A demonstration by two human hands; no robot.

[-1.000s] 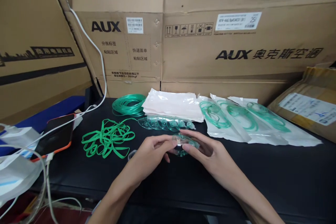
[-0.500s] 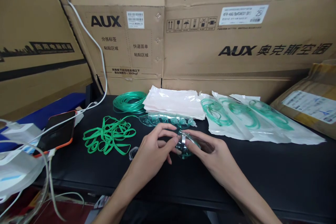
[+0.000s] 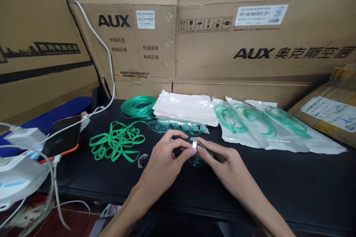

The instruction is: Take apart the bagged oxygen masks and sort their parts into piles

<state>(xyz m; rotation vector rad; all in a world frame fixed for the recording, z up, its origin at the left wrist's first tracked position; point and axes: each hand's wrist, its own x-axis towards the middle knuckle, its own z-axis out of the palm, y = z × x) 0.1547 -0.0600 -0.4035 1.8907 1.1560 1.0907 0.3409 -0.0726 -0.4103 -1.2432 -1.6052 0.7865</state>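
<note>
A clear green oxygen mask (image 3: 197, 161) is held low over the black table, between my two hands. Across its top lies a shiny metal nose strip (image 3: 194, 144). My left hand (image 3: 167, 157) is closed, thumb and fingertips pinching at the strip's left side. With fingers and thumb closed around the mask's right side, my right hand (image 3: 221, 155) grips it, its thumb close to the strip. Just beyond my hands, a row of nested clear green masks (image 3: 178, 126) lies on its side. Thin metal strips (image 3: 142, 160) rest left of my left hand.
Tangled green elastic cord (image 3: 116, 140) and a coil of green tubing (image 3: 138, 106) lie to the left. Behind are stacked white pouches (image 3: 185, 108); bagged mask sets (image 3: 257, 124) spread rightward. A phone (image 3: 62, 135) and white cables border the left; cardboard boxes (image 3: 205, 55) wall the back.
My left thumb and fingers have closed together at the metal strip, where they were slightly apart. The right hand keeps its grip on the mask. The view has shifted slightly.
</note>
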